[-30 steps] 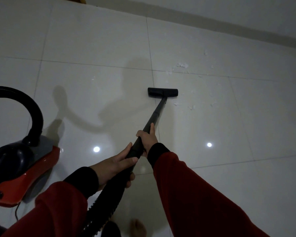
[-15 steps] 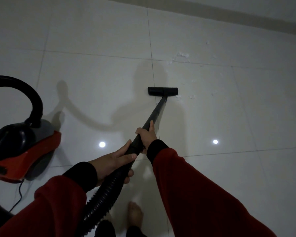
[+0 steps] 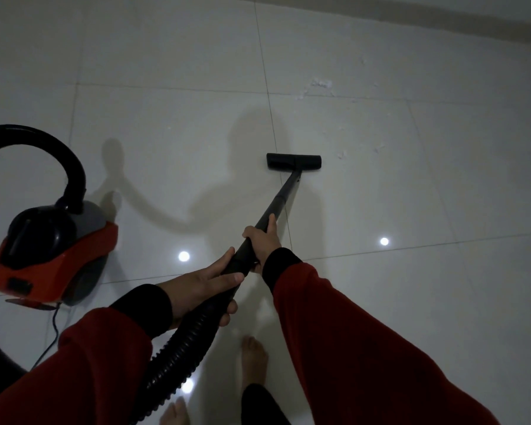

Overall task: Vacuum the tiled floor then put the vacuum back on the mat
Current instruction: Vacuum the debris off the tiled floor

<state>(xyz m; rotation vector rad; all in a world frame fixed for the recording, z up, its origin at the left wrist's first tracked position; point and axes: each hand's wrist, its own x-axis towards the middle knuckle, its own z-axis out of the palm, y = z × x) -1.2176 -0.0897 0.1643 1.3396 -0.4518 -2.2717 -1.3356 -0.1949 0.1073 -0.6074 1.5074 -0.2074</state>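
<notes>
Both arms reach forward in red sleeves with black cuffs. The right hand is curled closed, farther out, thumb pointing forward. The left hand grips nearer, fingers wrapped, thumb extended.

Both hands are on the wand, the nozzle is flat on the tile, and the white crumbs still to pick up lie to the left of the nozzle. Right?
Not quite. The head view shows the crumbs to the right of the nozzle and beyond it, not to its left. The rest holds: the left hand and right hand both grip the wand, and the nozzle lies flat on the tile.
</notes>
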